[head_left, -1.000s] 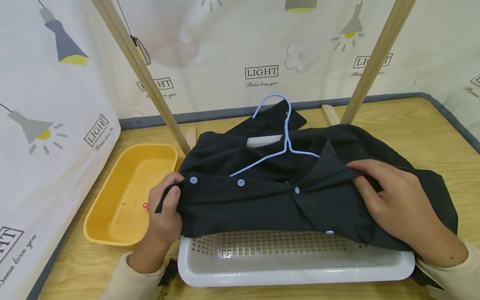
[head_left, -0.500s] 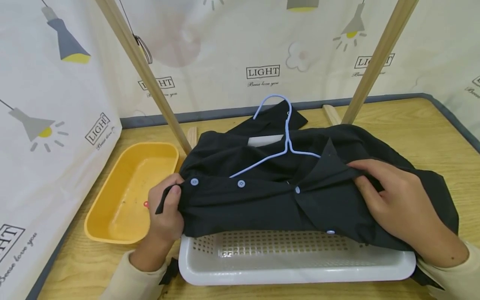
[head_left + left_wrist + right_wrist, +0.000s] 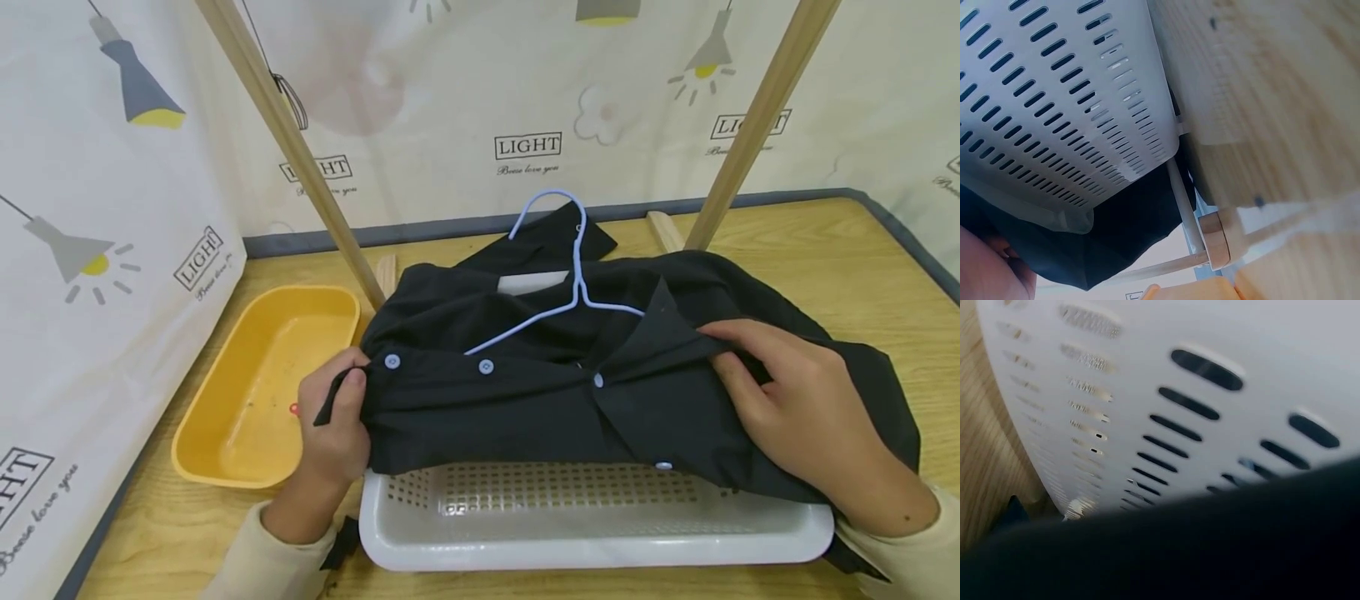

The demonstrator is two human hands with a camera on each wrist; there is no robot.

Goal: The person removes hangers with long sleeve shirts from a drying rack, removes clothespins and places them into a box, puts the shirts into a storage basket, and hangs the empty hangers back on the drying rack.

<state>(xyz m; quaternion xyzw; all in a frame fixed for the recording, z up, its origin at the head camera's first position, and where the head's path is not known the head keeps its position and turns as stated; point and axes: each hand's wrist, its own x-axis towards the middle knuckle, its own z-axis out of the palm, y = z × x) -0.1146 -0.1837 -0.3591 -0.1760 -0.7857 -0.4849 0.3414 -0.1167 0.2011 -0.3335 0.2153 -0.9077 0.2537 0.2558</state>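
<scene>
A black shirt [image 3: 495, 421] with pale blue buttons lies spread over a white perforated basket [image 3: 600, 554]. My left hand [image 3: 333, 425] grips the shirt's edge at the left, the thumb on top of the cloth. At the right, my right hand [image 3: 802, 408] pinches the cloth near the collar between thumb and fingers. A light blue wire hanger [image 3: 579, 275] sits inside the shirt, its hook sticking up out of the neck opening. In the left wrist view, part of the left hand [image 3: 991, 269] shows beside the dark cloth. Dark cloth fills the lower right wrist view and hides the right hand.
A yellow plastic tub [image 3: 262, 392] stands to the left with a small red item by the left hand. Two wooden poles [image 3: 300, 158] rise behind the shirt from the wooden table [image 3: 847, 267]. A patterned curtain closes the back and left side.
Both hands keep the same hold on the shirt. The whole head view has shifted very slightly; nothing else visibly differs.
</scene>
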